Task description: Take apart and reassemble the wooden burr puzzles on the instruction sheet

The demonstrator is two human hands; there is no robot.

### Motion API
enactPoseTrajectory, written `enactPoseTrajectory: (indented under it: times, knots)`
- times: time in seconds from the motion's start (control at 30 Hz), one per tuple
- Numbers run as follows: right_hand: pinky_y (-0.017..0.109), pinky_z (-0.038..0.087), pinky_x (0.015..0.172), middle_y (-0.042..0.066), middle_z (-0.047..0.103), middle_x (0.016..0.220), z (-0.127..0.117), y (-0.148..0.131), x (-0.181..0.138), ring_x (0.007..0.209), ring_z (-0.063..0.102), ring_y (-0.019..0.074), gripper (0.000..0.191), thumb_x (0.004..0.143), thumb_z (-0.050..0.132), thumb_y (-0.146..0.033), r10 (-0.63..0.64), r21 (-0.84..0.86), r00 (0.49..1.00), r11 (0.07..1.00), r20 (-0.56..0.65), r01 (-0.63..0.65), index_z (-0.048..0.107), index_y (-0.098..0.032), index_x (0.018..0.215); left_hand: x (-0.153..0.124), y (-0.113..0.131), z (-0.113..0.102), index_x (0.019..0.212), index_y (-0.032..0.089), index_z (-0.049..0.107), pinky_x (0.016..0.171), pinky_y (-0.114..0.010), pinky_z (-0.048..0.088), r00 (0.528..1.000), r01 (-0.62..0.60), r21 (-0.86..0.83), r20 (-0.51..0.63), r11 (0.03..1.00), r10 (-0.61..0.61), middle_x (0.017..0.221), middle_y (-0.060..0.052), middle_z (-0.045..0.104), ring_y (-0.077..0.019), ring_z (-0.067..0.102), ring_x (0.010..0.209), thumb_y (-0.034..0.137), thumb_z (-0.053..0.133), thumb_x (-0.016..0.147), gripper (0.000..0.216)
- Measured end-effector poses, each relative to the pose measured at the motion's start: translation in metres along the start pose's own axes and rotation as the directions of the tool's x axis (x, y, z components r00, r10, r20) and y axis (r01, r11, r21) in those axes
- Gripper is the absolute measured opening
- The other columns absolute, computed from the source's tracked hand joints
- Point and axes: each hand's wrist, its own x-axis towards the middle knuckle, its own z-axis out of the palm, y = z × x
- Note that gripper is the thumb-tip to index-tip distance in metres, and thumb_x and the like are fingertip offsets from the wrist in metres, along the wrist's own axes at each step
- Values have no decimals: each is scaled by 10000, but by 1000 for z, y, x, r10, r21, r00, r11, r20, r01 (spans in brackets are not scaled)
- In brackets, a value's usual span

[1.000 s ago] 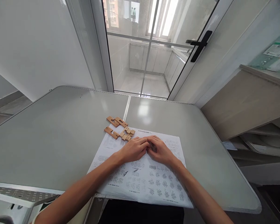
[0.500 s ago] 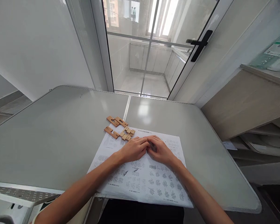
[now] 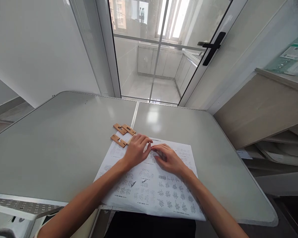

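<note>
My left hand (image 3: 138, 150) reaches over a cluster of small light wooden blocks and hides most of it. Its fingers stretch forward, with the thumb apart from them. A bit of one light wooden block (image 3: 129, 141) shows beside the hand. My right hand (image 3: 169, 158) rests low over the printed sheet (image 3: 149, 195), fingers curved and thumb apart, with nothing visible between them. Left of my left hand lie flat brown slotted wooden pieces: one nearest (image 3: 118, 140), one behind it (image 3: 119, 129) and one to the right (image 3: 128, 129).
A grey table (image 3: 57, 148) with a seam carries the sheet near its front edge. Beyond its far edge stands a glass door (image 3: 151, 66) with a black handle (image 3: 214, 49). Wooden shelving (image 3: 265, 105) rises on the right.
My left hand has moved away from my right hand, forward and left, and now covers the light wooden blocks. The right hand has stayed nearly in place.
</note>
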Motion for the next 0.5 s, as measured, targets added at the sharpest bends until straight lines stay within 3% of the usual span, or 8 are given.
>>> enactPoseTrajectory:
  times: [0.23,0.33,0.5]
  knots:
    - [489,508,1125,36,722,1341,-2,-2,-2,1297,632,259,491,906,629,-71,47,-4,999,999,12,-47,661,-325,1326,3,-33,1,1295,179,597,1142,-533,428,953,300,170,-98,939,-287,1366,-166,625,-371,503,1340,331,622,997,336]
    - [486,510,1126,35,725,1334,-2,-3,-1,1293,635,257,489,904,630,-70,45,3,999,999,12,-45,664,-327,1319,6,-43,-1,1283,198,623,1159,-526,406,924,378,143,-124,915,-363,1378,-145,645,-352,516,1348,391,542,1049,314]
    - [504,516,1116,50,726,1327,-1,-1,-1,1282,641,264,469,908,622,-78,45,10,999,999,11,-45,670,-312,1312,11,-64,-12,1184,217,705,1141,-534,398,859,504,166,-197,847,-473,1356,-121,680,-344,531,1322,350,427,1082,325]
